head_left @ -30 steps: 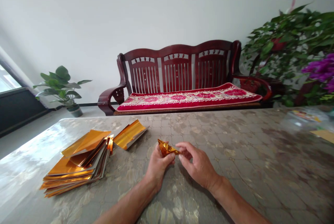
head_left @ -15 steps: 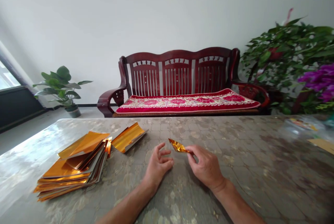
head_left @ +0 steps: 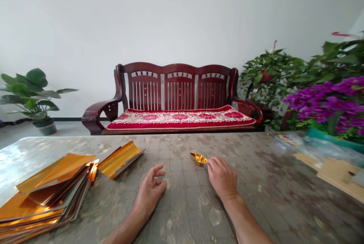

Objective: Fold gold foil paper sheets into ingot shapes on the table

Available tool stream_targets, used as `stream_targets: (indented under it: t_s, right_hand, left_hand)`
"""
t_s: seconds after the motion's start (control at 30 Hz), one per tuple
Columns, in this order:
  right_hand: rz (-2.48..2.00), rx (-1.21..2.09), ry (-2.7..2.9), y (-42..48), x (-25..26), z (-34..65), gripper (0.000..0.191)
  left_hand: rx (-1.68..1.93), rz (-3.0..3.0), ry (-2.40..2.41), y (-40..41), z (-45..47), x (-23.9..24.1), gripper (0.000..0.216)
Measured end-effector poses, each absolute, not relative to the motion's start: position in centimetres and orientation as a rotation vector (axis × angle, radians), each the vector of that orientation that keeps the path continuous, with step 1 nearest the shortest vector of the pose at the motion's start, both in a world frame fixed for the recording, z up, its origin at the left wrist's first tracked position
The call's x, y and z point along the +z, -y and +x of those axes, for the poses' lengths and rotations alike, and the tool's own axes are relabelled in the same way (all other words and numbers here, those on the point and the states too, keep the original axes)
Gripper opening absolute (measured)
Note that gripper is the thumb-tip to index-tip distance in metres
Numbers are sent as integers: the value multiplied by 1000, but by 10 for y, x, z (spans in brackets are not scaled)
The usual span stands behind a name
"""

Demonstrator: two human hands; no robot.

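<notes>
Between the thumb and fingers of my right hand (head_left: 223, 177) is one end of a folded gold foil paper ingot (head_left: 199, 158), a small boat shape with pointed tips. It sits low over the table, and I cannot tell whether it touches the surface. My left hand (head_left: 150, 191) rests on the table to the left, holding nothing, its fingers loosely apart. Farther left lies a thick stack of gold foil paper sheets (head_left: 54, 183). A few separate gold sheets (head_left: 121, 159) lie between that stack and my left hand.
The table (head_left: 182, 206) has a patterned grey cover. Plastic bags (head_left: 287, 141) and brown cardboard (head_left: 338, 175) lie at its right side, near purple flowers (head_left: 327, 101). Behind stands a dark red wooden bench (head_left: 176, 88) with a red floral cushion. A potted plant (head_left: 45, 126) is at left.
The view has turned to the right. My right hand has carried the foil ingot right and away from my left hand, so the gap between the hands is wider.
</notes>
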State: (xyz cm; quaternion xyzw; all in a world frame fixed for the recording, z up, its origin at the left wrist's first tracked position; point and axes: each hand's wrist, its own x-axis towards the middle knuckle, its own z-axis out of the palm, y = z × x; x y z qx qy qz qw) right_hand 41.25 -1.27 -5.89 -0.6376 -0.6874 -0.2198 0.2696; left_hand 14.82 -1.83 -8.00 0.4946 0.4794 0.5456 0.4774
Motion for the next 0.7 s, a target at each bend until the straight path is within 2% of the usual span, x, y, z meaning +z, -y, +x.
stream_targets:
  t_s: [0.17, 0.37, 0.53, 0.7]
  right_hand:
    - [-1728, -404, 1801, 12, -63, 413, 30]
    - [-1760, -201, 1691, 9, -67, 412, 31]
    - [-1714, -186, 1723, 4, -66, 410, 35]
    - [-1786, -214, 1742, -2, -65, 405, 22]
  left_hand:
    - [1393, 1193, -1187, 21, 152, -79, 51]
    - [1323, 1177, -1174, 18, 145, -73, 48]
    - [1316, 1224, -1193, 11, 137, -71, 46]
    - [1313, 1261, -1216, 9, 137, -73, 40]
